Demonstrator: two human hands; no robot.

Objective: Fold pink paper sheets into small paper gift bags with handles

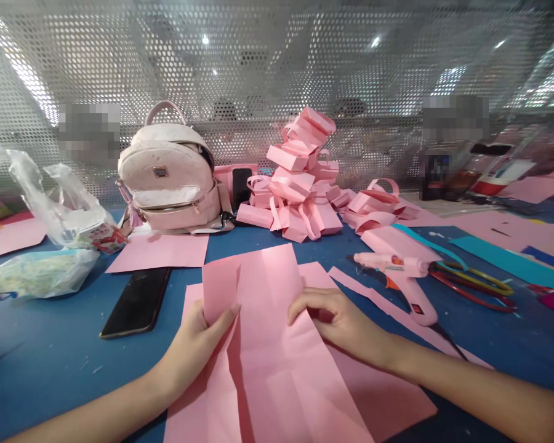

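A creased pink paper sheet [268,320] is raised in front of me, its folds running lengthwise. My left hand [198,338] grips its left edge, thumb on the front face and fingers behind. On the right edge, my right hand [332,317] pinches the paper with curled fingers. More flat pink sheets [383,394] lie beneath it on the blue table [74,363]. To the right of my right hand rests a pink glue gun [406,277], its nozzle pointing left. Behind the sheet rises a pile of folded pink paper pieces with loops [300,184].
A black phone [138,303] lies left of my left hand, near a plastic bag [41,274]. A pale backpack [170,178] stands behind. Scissors [475,283] and a blue strip [512,261] are at the right. Perforated metal mesh [258,61] closes off the back.
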